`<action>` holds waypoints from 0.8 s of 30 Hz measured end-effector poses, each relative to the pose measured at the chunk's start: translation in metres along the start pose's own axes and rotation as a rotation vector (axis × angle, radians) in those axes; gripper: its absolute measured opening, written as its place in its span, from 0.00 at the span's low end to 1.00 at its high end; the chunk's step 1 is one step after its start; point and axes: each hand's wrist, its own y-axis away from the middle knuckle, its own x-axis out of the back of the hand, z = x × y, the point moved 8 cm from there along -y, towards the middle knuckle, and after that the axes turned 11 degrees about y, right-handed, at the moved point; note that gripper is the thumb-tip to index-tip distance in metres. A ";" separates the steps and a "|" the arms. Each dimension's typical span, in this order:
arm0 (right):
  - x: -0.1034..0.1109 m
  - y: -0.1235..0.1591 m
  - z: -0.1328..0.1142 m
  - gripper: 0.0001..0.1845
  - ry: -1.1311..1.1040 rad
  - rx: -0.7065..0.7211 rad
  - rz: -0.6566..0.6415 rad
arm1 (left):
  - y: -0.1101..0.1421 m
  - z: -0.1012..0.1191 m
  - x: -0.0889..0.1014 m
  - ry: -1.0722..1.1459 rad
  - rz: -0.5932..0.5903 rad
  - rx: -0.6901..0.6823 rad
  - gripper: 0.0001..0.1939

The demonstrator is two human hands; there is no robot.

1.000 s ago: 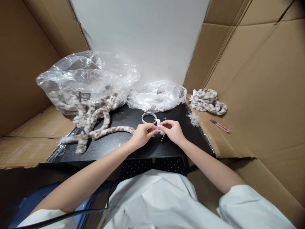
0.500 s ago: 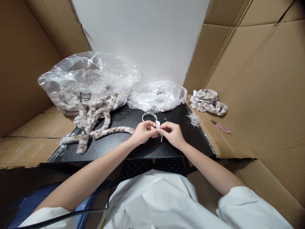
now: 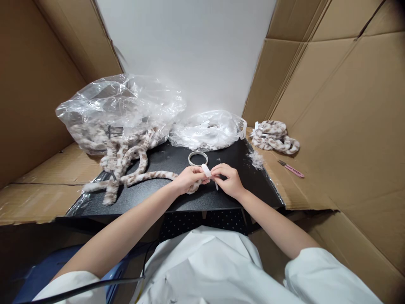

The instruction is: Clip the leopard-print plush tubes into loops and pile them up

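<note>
Black tabletop (image 3: 148, 196), white wall (image 3: 186, 50) behind, cardboard panels (image 3: 344, 109) on both sides. Position reference: the pale ring (image 3: 198, 164), lying flat on the tabletop.

White strip (image 3: 206, 170) is up between the two hands, just in front of the ring and slightly right, curled over at the top. Left hand (image 3: 188, 179), front-left of the ring: thumb and fingers together, pinching the strip. Right hand (image 3: 230, 180), front-right of the ring: thumb and fingertips pinched at the strip's right end. Thin white tail (image 3: 217, 185) hangs below those fingertips; can't tell if it's part of the strip.

Furry cord (image 3: 152, 175), brown/white mottled, runs in from left of the ring to the left hand and shows again below it; grip on it is hidden.

Small clear bag (image 3: 209, 131), white contents: behind the ring. Fluff (image 3: 256, 160): right of the ring, at the tabletop edge. Large clear bag (image 3: 126, 99): behind-left of the ring, more furry lengths inside and spilling out front. Coiled bundle (image 3: 274, 135): well right of the ring, slightly behind, on cardboard. Pink-handled tool (image 3: 293, 170): well right of the ring, also on cardboard.
</note>
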 end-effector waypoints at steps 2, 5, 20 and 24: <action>-0.001 0.000 -0.002 0.06 0.023 0.010 -0.021 | 0.001 0.002 0.000 -0.003 0.039 -0.019 0.13; -0.002 -0.001 -0.002 0.08 0.066 -0.005 -0.055 | 0.003 0.000 0.002 0.006 0.100 0.014 0.12; -0.015 0.004 0.010 0.07 0.143 -0.002 -0.242 | 0.012 0.008 -0.007 0.070 0.023 0.016 0.10; -0.016 0.004 0.008 0.06 0.107 -0.006 -0.249 | 0.012 0.007 -0.009 0.028 -0.028 0.010 0.14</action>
